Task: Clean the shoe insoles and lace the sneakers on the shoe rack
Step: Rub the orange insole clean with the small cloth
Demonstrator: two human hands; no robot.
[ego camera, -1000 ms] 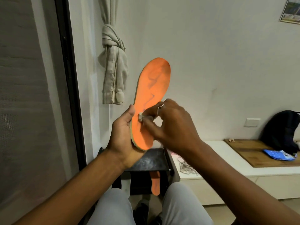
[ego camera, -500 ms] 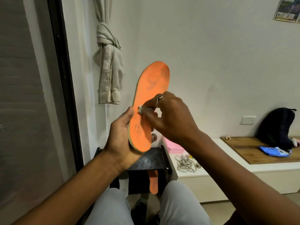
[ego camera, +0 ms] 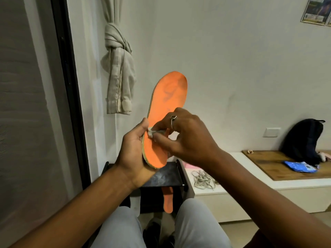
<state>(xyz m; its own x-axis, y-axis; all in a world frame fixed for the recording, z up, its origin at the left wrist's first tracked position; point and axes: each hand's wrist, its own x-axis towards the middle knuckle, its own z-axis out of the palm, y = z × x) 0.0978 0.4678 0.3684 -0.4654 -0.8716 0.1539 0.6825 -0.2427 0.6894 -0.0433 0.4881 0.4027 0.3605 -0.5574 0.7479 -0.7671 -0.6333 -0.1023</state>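
I am watching an orange insole (ego camera: 167,108) being held upright just above the black shoe rack (ego camera: 165,176). The grip of the left hand (ego camera: 132,151) is wrapping its heel end. The grip of the right hand (ego camera: 188,138) is pinching a small pale cloth wad (ego camera: 150,131) against the orange face. For a good clean, I judge, firm strokes should be running toward the smudged toe while the heel is being braced. Loose laces (ego camera: 203,179) are lying on the desk (ego camera: 232,184) beside the rack.
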